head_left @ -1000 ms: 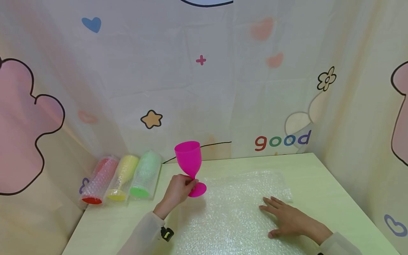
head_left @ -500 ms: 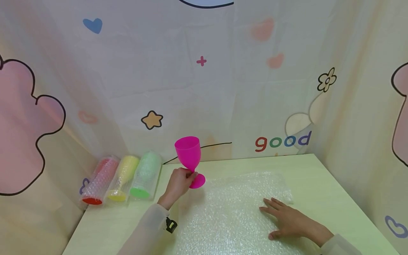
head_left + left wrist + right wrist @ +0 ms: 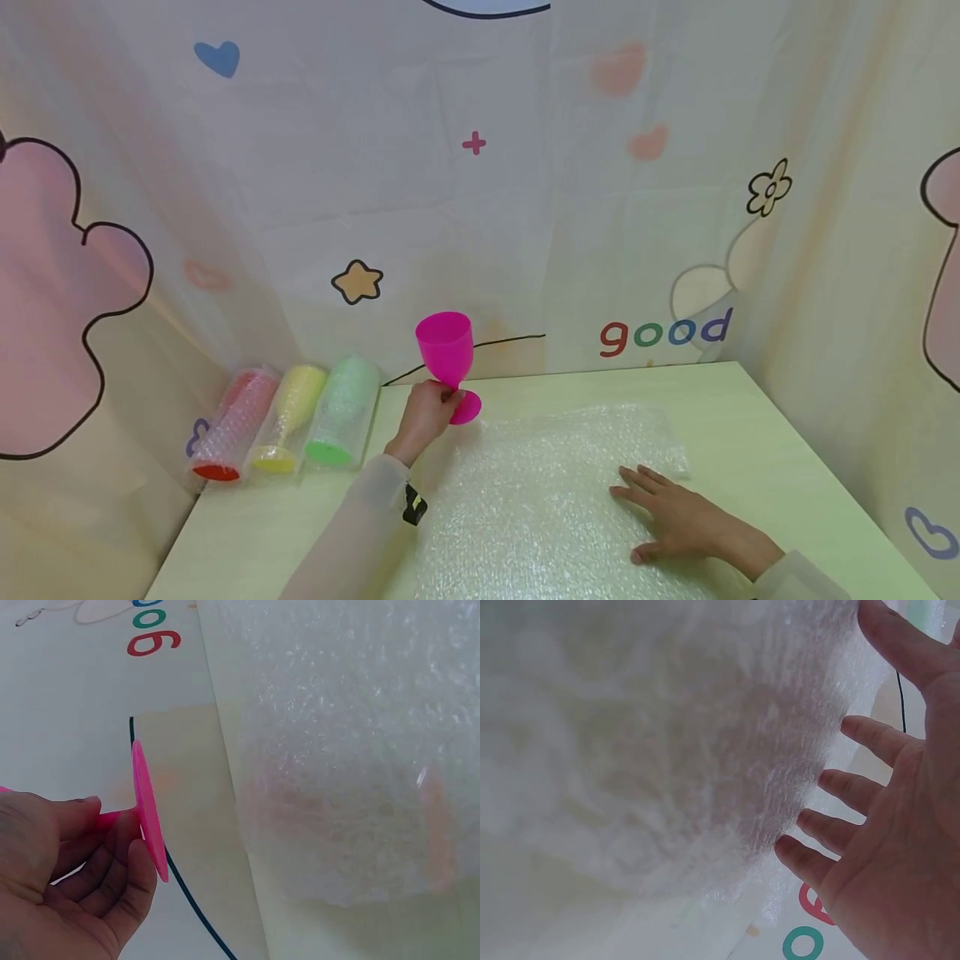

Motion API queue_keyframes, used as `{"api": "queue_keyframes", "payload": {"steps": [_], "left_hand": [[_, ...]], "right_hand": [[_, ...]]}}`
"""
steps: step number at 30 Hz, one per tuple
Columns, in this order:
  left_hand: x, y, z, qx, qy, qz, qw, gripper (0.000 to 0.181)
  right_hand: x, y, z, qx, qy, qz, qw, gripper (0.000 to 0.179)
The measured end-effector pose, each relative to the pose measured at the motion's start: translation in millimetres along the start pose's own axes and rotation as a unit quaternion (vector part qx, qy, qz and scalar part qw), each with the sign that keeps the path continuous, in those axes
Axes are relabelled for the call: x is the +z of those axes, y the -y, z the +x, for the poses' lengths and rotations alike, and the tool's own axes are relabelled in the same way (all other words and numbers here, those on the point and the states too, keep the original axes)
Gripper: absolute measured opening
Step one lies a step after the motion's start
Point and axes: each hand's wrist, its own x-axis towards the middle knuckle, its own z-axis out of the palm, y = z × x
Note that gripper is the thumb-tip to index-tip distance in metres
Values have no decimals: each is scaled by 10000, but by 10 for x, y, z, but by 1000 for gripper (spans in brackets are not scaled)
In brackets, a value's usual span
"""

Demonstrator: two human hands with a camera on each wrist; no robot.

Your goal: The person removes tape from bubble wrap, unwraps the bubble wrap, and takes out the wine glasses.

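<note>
A bright pink goblet (image 3: pixel 446 348) is held up by its stem in my left hand (image 3: pixel 426 417), above the back left part of a bubble wrap sheet (image 3: pixel 525 508). Its bowl faces up, leaning slightly left. In the left wrist view the thumb and fingers pinch the stem close to the round pink foot (image 3: pixel 148 814). My right hand (image 3: pixel 678 517) lies spread over the right side of the sheet. In the right wrist view its straight fingertips (image 3: pixel 793 851) touch the bubble wrap.
At the table's back left lie three goblets wrapped in bubble wrap: red (image 3: pixel 236 425), yellow (image 3: pixel 288 421) and green (image 3: pixel 342 412). A printed curtain (image 3: pixel 525 233) stands along the back and sides of the pale table (image 3: pixel 780 467).
My left hand has lifted the pink goblet and carried it a little farther back. The right hand and the bubble wrap have hardly moved.
</note>
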Motion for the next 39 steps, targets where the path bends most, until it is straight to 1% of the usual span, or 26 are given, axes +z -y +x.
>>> {"api": "queue_keyframes", "payload": {"steps": [4, 12, 17, 21, 23, 28, 30, 32, 37, 39], "left_hand": [[45, 60, 63, 8, -91, 56, 9999, 24], [160, 142, 170, -306, -242, -163, 9991, 28], [227, 185, 236, -457, -347, -149, 9982, 27], [264, 237, 275, -547, -449, -48, 9975, 25], [288, 266, 282, -646, -460, -31, 9968, 23], [383, 301, 289, -869, -526, -265, 9945, 18], [417, 310, 299, -899, -562, -333, 9938, 16], [441, 330, 307, -971, -550, -318, 9932, 16], [496, 407, 283, -1281, -448, -361, 9901, 18], [513, 430, 275, -1330, -444, -365, 9894, 18]], "right_hand": [[5, -4, -6, -21, -21, -61, 10000, 92], [23, -16, -22, 13, -22, 25, 10000, 91], [34, -25, -27, 90, 12, 74, 9999, 92], [38, -35, -19, 43, -10, 16, 10000, 91], [42, -41, -11, 22, -17, -5, 10000, 91], [33, -39, -11, 63, 6, 17, 10000, 91], [26, -40, -12, 51, -8, -3, 10000, 91], [29, -47, -6, 7, -33, -16, 10000, 90], [48, -64, 11, 55, 2, 47, 10000, 91], [48, -64, 13, 83, 18, 36, 10000, 92]]}}
